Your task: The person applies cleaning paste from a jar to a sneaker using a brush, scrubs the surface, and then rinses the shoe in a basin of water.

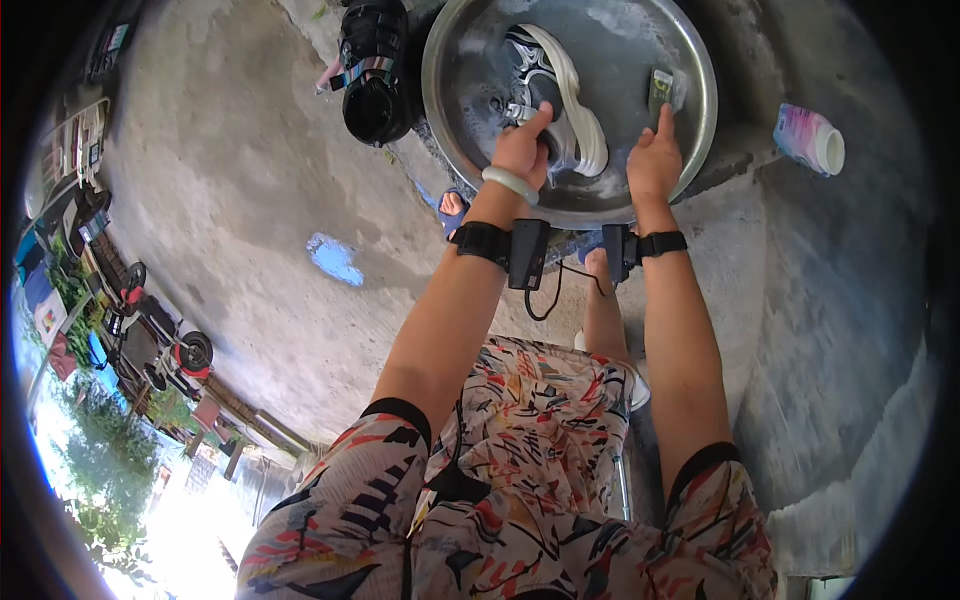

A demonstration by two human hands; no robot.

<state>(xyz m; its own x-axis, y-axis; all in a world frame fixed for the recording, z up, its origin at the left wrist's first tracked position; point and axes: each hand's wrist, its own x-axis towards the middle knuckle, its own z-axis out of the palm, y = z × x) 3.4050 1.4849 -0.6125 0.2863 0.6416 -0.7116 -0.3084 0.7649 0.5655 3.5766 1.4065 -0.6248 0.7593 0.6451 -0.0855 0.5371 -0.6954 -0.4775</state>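
Observation:
A wet grey and white athletic shoe (573, 105) lies tilted on its side in a round metal basin (432, 90), its pale sole turned to the right. My left hand (523, 154) grips the shoe near its heel opening, thumb on the upper; some fingers are hidden. On the basin's right side, my right hand (654, 166) is curled around the near end of what looks like a small scrub brush (661, 91) with a dark back and pale bristles. The index finger stretches along it, and the hand hides any handle. Cloudy, soapy water (607, 45) covers the basin's bottom.
A black strapped shoe (375, 82) stands left of the basin. To the right, an uncapped plastic bottle (808, 140) lies on the concrete floor (247, 187). A cable (556, 300) hangs between my wrist devices. Motorbikes (176, 349) stand far left.

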